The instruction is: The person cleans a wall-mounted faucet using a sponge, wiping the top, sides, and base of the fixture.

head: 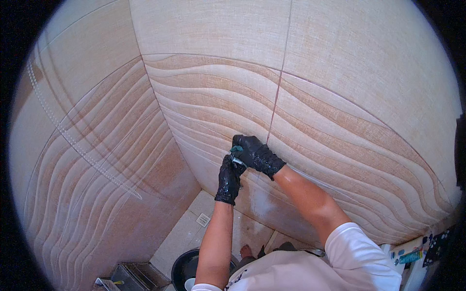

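Note:
Both my hands wear wet black gloves and meet in front of the wavy tiled wall. My right hand is closed around a green scrubbing pad, of which a small part shows between the fingers. Just below it, my left hand grips a small shiny metallic-looking object; its exact kind cannot be told. The pad and this object touch or nearly touch. The fingers hide much of both.
A black basin with a white vessel stands on the floor below, beside a dark slatted rack. A floor drain lies near the corner. A beaded chain hangs at left. A shelf holds a tube at lower right.

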`<state>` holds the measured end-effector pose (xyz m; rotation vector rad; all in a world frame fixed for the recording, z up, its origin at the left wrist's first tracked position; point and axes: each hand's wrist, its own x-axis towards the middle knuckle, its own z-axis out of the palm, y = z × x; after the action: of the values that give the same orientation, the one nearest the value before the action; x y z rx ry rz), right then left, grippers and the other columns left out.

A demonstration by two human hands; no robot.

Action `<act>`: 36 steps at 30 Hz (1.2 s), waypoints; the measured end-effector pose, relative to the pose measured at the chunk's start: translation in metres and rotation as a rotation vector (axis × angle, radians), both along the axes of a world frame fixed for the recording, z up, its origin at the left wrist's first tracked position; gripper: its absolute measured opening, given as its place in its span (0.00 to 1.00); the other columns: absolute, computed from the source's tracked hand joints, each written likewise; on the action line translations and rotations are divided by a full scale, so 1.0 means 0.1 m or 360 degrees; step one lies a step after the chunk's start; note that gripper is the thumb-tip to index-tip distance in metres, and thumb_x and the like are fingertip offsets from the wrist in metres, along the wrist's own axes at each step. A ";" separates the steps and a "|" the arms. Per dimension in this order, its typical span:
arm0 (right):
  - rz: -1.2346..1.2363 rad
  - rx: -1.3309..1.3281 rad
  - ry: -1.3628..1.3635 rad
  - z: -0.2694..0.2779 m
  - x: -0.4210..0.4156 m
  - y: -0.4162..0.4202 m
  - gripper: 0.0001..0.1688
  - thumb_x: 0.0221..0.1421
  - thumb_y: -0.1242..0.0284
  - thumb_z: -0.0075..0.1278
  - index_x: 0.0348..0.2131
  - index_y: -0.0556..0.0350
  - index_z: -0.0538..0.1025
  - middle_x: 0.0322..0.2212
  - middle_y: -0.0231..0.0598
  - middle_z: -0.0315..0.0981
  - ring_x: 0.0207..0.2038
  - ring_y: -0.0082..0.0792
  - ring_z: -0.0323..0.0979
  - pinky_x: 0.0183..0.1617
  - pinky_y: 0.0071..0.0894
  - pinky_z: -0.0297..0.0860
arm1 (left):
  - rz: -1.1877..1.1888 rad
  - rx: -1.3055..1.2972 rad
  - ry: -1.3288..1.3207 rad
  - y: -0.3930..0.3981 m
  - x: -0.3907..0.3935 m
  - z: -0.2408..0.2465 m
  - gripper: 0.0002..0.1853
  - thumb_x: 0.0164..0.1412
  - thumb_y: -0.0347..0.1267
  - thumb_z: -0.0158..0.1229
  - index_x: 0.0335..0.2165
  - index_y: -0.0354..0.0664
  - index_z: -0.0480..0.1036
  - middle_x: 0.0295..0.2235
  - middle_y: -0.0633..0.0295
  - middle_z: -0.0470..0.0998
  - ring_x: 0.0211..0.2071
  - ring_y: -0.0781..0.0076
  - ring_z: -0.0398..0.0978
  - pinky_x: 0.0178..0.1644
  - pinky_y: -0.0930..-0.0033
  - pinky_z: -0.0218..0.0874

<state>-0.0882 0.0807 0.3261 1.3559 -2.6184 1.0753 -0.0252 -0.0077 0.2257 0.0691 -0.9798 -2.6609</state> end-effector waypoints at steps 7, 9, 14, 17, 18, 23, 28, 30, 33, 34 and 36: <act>-0.0013 0.0165 0.0132 0.07 -0.08 -0.21 0.13 0.42 0.70 0.48 0.31 0.55 0.71 0.27 0.51 0.70 0.33 0.49 0.69 0.37 0.42 0.65 | 0.0021 -0.0150 -0.0051 -0.03 0.03 -0.01 0.18 0.61 0.41 0.37 0.43 0.43 0.65 0.38 0.64 0.71 0.36 0.73 0.69 0.41 0.71 0.62; 0.0072 0.0134 0.0073 0.10 -0.08 -0.26 0.14 0.42 0.70 0.48 0.33 0.54 0.72 0.27 0.51 0.70 0.34 0.49 0.69 0.38 0.43 0.65 | 0.0045 -0.0207 -0.0065 -0.05 0.03 -0.03 0.19 0.61 0.41 0.37 0.44 0.43 0.65 0.39 0.64 0.71 0.37 0.73 0.69 0.42 0.70 0.62; 0.0191 0.0308 0.0112 0.16 0.06 -0.08 0.16 0.43 0.70 0.49 0.36 0.54 0.71 0.32 0.50 0.71 0.38 0.46 0.69 0.41 0.39 0.65 | -0.0069 -0.0164 0.0126 -0.07 0.04 0.04 0.20 0.61 0.41 0.37 0.47 0.43 0.63 0.42 0.63 0.70 0.40 0.71 0.68 0.44 0.69 0.60; -0.0013 -0.0157 -0.0140 0.08 0.14 -0.17 0.18 0.46 0.67 0.46 0.37 0.57 0.71 0.32 0.49 0.71 0.35 0.47 0.70 0.40 0.40 0.66 | -0.0046 -0.0001 0.0019 -0.07 0.00 -0.05 0.20 0.61 0.41 0.36 0.47 0.45 0.63 0.43 0.64 0.69 0.42 0.72 0.67 0.46 0.69 0.59; -0.0055 -0.0229 -0.0177 0.05 0.13 -0.20 0.19 0.47 0.66 0.46 0.38 0.57 0.71 0.32 0.49 0.71 0.36 0.48 0.70 0.40 0.40 0.66 | -0.0037 -0.0026 0.0011 -0.04 -0.02 -0.04 0.20 0.61 0.41 0.36 0.48 0.45 0.62 0.43 0.64 0.69 0.42 0.72 0.67 0.46 0.69 0.59; 0.0065 -0.0168 -0.0067 -0.04 0.20 -0.07 0.24 0.48 0.65 0.45 0.45 0.54 0.67 0.33 0.52 0.71 0.36 0.48 0.70 0.42 0.40 0.66 | -0.0055 -0.0084 0.0088 -0.11 -0.03 -0.11 0.19 0.61 0.43 0.35 0.47 0.48 0.62 0.44 0.66 0.67 0.42 0.74 0.66 0.45 0.69 0.58; 0.0148 -0.0084 -0.0272 0.06 0.10 -0.10 0.30 0.48 0.71 0.46 0.53 0.46 0.61 0.35 0.51 0.71 0.38 0.37 0.71 0.43 0.32 0.65 | -0.0065 -0.0063 -0.0103 -0.01 0.05 0.01 0.17 0.62 0.44 0.35 0.42 0.51 0.65 0.42 0.68 0.68 0.41 0.74 0.66 0.46 0.70 0.57; 0.0140 0.0040 -0.0314 0.07 0.01 -0.17 0.31 0.49 0.69 0.46 0.54 0.45 0.58 0.36 0.51 0.71 0.37 0.36 0.71 0.42 0.33 0.65 | -0.0016 -0.0078 -0.0231 0.03 0.11 0.14 0.17 0.62 0.45 0.34 0.41 0.53 0.66 0.41 0.70 0.69 0.39 0.76 0.66 0.44 0.72 0.56; 0.0224 -0.0043 -0.0261 -0.02 0.03 -0.04 0.32 0.51 0.67 0.46 0.55 0.43 0.55 0.36 0.50 0.71 0.36 0.35 0.71 0.42 0.33 0.65 | 0.0001 -0.0127 -0.0150 0.01 0.11 0.23 0.17 0.62 0.44 0.35 0.40 0.51 0.66 0.39 0.69 0.70 0.37 0.78 0.66 0.41 0.77 0.55; 0.0274 -0.0117 -0.0219 -0.06 0.05 0.00 0.33 0.51 0.67 0.46 0.56 0.41 0.55 0.36 0.50 0.71 0.36 0.35 0.71 0.41 0.33 0.65 | 0.0001 -0.0156 -0.0122 -0.02 0.11 0.20 0.17 0.62 0.44 0.35 0.39 0.50 0.67 0.36 0.70 0.70 0.35 0.79 0.66 0.39 0.79 0.55; 0.0261 -0.0125 -0.0184 -0.05 0.08 0.01 0.33 0.51 0.66 0.45 0.56 0.39 0.54 0.35 0.51 0.71 0.35 0.43 0.71 0.41 0.38 0.66 | 0.0014 -0.0212 -0.0068 -0.05 0.10 0.17 0.17 0.62 0.43 0.35 0.38 0.49 0.68 0.31 0.71 0.69 0.31 0.80 0.65 0.35 0.81 0.54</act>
<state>-0.0806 0.0819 0.3208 1.5595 -2.5474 1.2994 -0.0156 -0.0125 0.2430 0.1008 -1.1648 -2.5885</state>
